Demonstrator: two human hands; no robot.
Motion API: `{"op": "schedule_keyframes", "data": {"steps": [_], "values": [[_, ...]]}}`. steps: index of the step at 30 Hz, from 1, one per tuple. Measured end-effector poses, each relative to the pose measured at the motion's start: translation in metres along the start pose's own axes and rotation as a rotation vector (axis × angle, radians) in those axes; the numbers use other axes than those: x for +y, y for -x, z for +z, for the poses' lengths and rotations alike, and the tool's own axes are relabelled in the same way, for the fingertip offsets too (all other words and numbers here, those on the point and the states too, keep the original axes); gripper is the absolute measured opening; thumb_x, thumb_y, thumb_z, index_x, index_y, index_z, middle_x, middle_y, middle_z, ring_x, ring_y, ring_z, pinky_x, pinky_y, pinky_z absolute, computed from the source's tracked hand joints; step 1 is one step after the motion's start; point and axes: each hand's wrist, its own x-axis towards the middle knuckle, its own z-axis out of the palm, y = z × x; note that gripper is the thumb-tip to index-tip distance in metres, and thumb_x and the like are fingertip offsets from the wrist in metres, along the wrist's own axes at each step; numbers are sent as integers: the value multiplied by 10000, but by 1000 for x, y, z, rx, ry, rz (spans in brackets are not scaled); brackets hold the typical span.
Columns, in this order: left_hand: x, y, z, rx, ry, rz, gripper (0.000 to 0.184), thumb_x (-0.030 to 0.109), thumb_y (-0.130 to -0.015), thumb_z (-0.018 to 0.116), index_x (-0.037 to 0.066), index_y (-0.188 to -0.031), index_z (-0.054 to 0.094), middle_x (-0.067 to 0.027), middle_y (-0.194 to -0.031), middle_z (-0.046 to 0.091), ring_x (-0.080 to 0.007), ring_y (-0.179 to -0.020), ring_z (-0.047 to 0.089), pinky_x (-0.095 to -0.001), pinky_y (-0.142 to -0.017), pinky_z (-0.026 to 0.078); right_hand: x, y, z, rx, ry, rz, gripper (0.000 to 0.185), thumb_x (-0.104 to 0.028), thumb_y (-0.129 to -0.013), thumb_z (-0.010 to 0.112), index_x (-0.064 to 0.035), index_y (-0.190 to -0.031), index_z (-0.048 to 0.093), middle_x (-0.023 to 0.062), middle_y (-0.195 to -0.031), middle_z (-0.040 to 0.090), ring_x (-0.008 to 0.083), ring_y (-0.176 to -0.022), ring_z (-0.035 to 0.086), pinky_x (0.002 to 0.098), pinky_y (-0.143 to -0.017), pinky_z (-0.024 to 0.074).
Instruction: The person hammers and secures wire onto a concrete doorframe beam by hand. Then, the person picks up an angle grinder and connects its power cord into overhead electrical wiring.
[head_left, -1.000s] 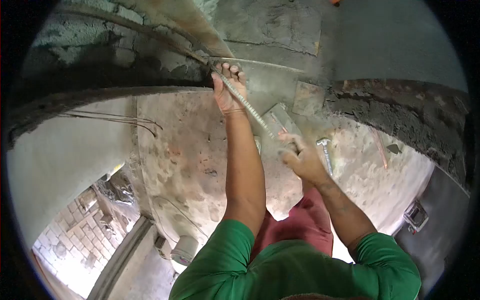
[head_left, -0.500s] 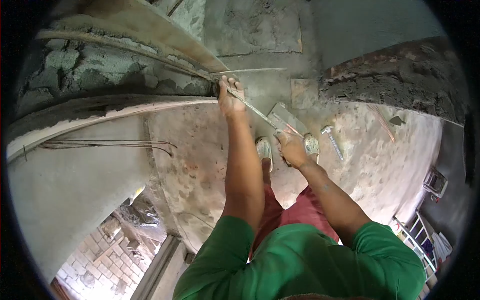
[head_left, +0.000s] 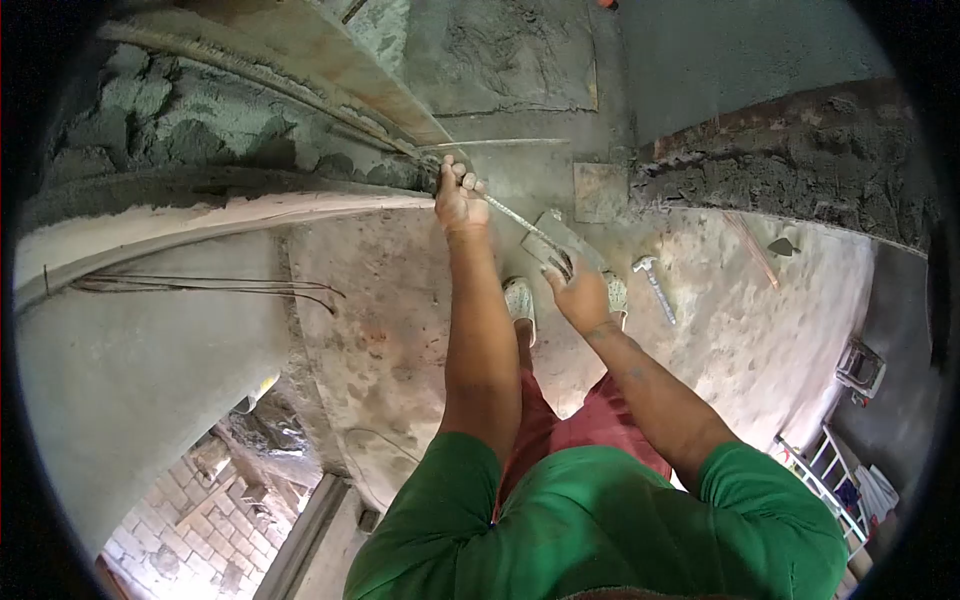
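Observation:
My left hand (head_left: pixel 462 208) is raised at the end of the plastered ledge, its fingers curled around the upper end of a thin, pale ribbed rod (head_left: pixel 515 219). The rod slants down to the right, toward my body. Closed at its lower end is my right hand (head_left: pixel 582 297), though the fingertips are partly hidden and blurred. Behind the right hand, a flat grey rectangular plate (head_left: pixel 545 238) lies on the floor near my shoes. A hammer (head_left: pixel 656 290) rests to the right of that hand.
A long board (head_left: pixel 385 85) slants along the rough mortar ledge (head_left: pixel 190 135) at upper left. Bent metal rods (head_left: pixel 200 288) jut out below it. A trowel (head_left: pixel 783 246) lies at right beside thin strips (head_left: pixel 755 250). A white ladder (head_left: pixel 815 480) stands at lower right.
My right hand has shifted slightly and turned, its thumb now apart at the left. The left hand stays by the ledge end. The whole view has moved a little.

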Motion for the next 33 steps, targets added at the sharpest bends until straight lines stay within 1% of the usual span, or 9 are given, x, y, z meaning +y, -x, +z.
{"op": "schedule_keyframes", "data": {"steps": [8,10,16,19,20,21,23,30,33], "values": [[0,22,12,132,-96,-36,263,252,-1008,531,83,-1210,536,10,-834,519,-159,-706,468,-336,-675,404,30,-47,-14,-607,-3,100,347,-241,-875,659,73,-989,562,221,-714,638,327,-621,649,423,-587,511],[-8,32,2,42,-233,-113,297,309,-940,636,115,-1156,573,17,-819,523,-152,-721,480,-340,-691,403,27,-58,-28,-927,-274,336,266,-218,-885,642,34,-871,560,102,-646,579,182,-510,564,356,-474,459],[-8,76,-16,12,-327,-82,364,281,-958,624,46,-1218,524,-8,-826,517,-178,-725,506,-375,-689,441,34,-48,-2,-1357,-971,747,184,-193,-889,637,-23,-858,576,4,-630,519,90,-464,458,286,-423,393],[-1,72,-19,13,-460,-88,368,275,-971,614,35,-1233,516,-24,-842,528,-191,-733,536,-407,-689,477,17,-34,0,-1164,-876,758,176,-198,-912,623,-29,-904,578,-18,-639,494,83,-471,431,273,-423,394],[-2,72,-21,68,-538,-79,319,261,-971,608,47,-1195,528,-26,-838,528,-189,-729,534,-421,-719,490,25,-27,13,-1021,-578,323,215,-232,-921,622,-26,-974,590,43,-676,587,175,-501,546,332,-461,455],[-4,71,-19,122,-614,-71,270,246,-972,602,59,-1157,540,-27,-834,527,-187,-725,533,-435,-749,503,32,-20,21,-1023,-577,318,215,-232,-921,622,-26,-974,590,43,-676,587,175,-501,546,332,-461,455],[-12,65,-13,144,-601,-52,228,231,-972,593,67,-1121,542,-31,-838,524,-188,-728,535,-441,-774,511,45,-11,26,-446,211,-210,261,-247,-902,624,-13,-1017,605,159,-773,668,323,-641,657,438,-576,516],[-33,54,-2,257,-575,-3,172,217,-963,591,78,-1054,550,-48,-882,528,-203,-752,556,-452,-797,542,50,-39,30,-474,328,94,251,-153,-874,509,-31,-1016,675,209,-932,697,371,-885,692,502,-732,529],[-21,61,-14,233,-648,-6,188,225,-969,585,77,-1080,555,-46,-890,534,-206,-768,564,-448,-790,550,49,-33,25,-550,252,19,353,-328,-929,556,9,-989,641,255,-897,679,417,-894,660,521,-801,505]]}}
